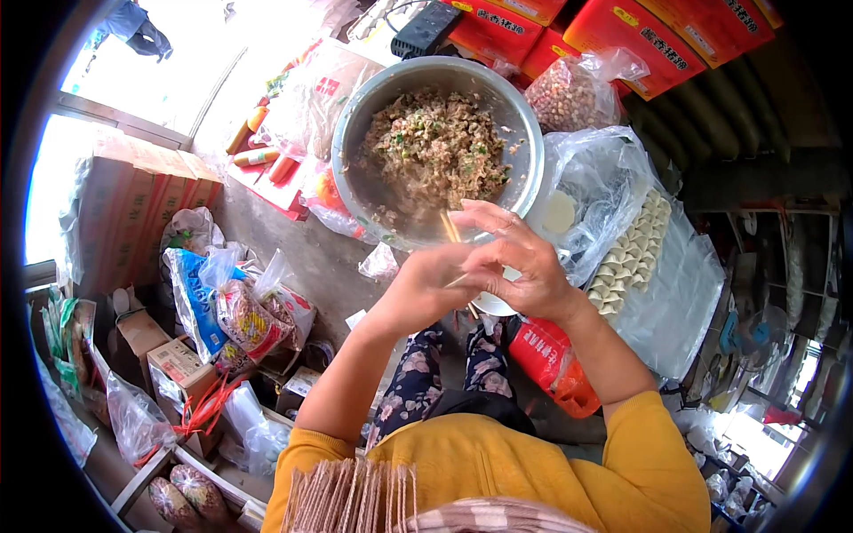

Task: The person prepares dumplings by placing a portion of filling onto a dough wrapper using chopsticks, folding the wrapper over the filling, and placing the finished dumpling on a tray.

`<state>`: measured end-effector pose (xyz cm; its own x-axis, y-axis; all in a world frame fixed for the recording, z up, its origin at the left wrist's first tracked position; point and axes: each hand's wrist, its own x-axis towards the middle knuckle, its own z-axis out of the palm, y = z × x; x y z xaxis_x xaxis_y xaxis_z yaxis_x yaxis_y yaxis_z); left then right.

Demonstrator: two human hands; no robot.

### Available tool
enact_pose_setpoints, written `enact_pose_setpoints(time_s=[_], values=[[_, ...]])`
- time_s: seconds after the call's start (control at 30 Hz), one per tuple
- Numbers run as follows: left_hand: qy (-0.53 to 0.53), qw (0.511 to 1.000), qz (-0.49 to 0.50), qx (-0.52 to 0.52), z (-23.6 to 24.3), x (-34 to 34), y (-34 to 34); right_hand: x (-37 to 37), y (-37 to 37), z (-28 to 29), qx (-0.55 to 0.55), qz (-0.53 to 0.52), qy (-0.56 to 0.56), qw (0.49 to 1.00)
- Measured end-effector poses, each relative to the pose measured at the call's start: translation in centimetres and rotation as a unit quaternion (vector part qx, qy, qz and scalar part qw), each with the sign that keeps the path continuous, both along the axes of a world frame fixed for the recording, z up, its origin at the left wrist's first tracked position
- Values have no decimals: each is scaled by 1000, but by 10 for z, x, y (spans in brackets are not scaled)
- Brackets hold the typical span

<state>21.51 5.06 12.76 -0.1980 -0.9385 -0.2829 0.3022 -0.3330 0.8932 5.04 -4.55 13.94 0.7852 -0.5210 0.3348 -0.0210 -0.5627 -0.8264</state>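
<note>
My left hand (pixel 433 277) and my right hand (pixel 526 269) meet at the near rim of a large metal bowl (pixel 349 191). Their fingers are bent and pinched together; a small pale bit shows between them, too hidden to name. Motion smears the left fingers. A pair of chopsticks (pixel 450 226) runs from the bowl's near edge down behind the hands; whether a hand grips them I cannot tell. Minced filling with green bits (pixel 435 142) lies in the bowl. Just below the hands is part of a small white bowl (pixel 494 305). Round dough wrappers (pixel 559 212) lie under plastic on the right.
Rows of folded dumplings (pixel 633 253) sit on a plastic-covered tray (pixel 680 298) at right. Behind them are a bag of nuts or beans (pixel 573 93) and red boxes (pixel 631 40). Cartons (pixel 147 209) and bagged goods (pixel 244 311) stand left. A red package (pixel 546 355) is by my legs.
</note>
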Motion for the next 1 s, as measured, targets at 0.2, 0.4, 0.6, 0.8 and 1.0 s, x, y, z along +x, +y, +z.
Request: enact_pose_setpoints(time_s=[0.2, 0.4, 0.6, 0.8, 1.0], values=[[-60, 997, 35, -19, 6, -12, 0, -4, 10, 2, 30, -41, 19, 999], [-158, 983, 66, -67, -1, -23, -2, -11, 15, -2, 8, -93, 7, 996], [73, 980, 185, 23, -22, -39, 8, -17, 15, -2, 54, -167, -34, 984], [218, 930, 294, 36, -3, -53, 2, -16, 25, 19, 88, -191, -45, 977], [283, 909, 306, 24, -7, -56, 2, -34, 21, 4, -136, -154, 37, 978]])
